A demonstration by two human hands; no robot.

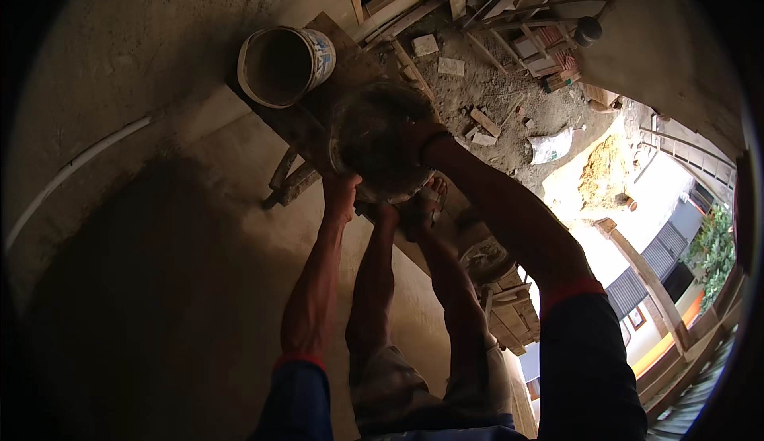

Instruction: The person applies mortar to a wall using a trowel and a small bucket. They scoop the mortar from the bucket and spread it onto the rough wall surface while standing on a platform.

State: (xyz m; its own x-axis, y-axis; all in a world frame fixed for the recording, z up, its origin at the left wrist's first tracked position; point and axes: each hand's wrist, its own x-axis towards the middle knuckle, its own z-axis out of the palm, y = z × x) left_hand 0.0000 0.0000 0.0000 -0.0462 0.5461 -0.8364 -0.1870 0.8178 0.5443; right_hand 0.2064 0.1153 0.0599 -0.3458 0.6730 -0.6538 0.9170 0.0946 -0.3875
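A dark, round, wide-mouthed bucket (362,142) is in front of my legs, above a wooden plank. My left hand (342,193) is closed on its near left rim. Over the bucket's right side reaches my right hand (417,134); deep shadow hides its fingers, so I cannot tell whether it grips the rim or something inside. The bucket's contents are too dark to make out. Farther left on the plank stands a pale bucket (320,55) with a printed side, its mouth facing me.
The plank (338,37) runs beside a plastered wall (159,51) with a white pipe (111,140). My sandalled foot (434,194) shows below the dark bucket. Bricks (451,66), timber and a white sack (551,146) lie on the ground lower right, near a sand heap (602,172).
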